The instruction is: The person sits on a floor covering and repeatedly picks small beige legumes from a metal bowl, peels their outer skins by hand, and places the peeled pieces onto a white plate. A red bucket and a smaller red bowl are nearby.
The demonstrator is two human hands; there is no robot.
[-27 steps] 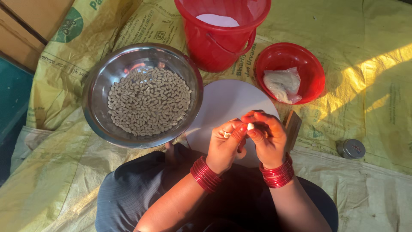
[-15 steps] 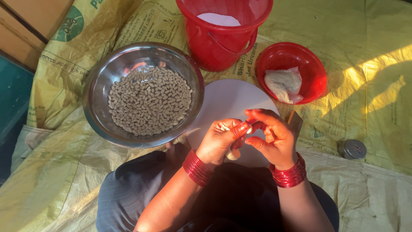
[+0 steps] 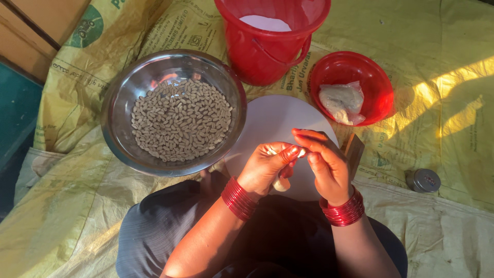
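Left hand [image 3: 267, 163] and right hand [image 3: 325, 163] are meeting fingertip to fingertip just above the person's lap, each wrist wearing a stack of red bangles [image 3: 239, 198]. The left hand is curling narrow around a small pale piece [image 3: 280, 184] showing under its palm, while thumb and forefinger are pinching a tiny whitish bit [image 3: 300, 152] that the right hand's fingers are also closing on. What the bit is, the view is not showing.

Both hands are hovering over the near edge of one round white board [image 3: 270, 121], which is lying flat on yellow printed sacking [image 3: 453, 77] spread over the floor. A brown wooden block [image 3: 355, 149] is peeking out just behind the right hand.

To the left, one steel bowl [image 3: 121, 103] is sitting touching the board's edge, holding a heap of small beige kernels [image 3: 180, 119], too many to count. To the right, one small round metal tin [image 3: 423, 180] is lying apart on the sacking.

Farther off, one shallow red bowl [image 3: 375, 77] is holding one crumpled clear bag [image 3: 342, 102]. Beyond it, one red bucket [image 3: 262, 46] with a handle is standing upright, something white inside.
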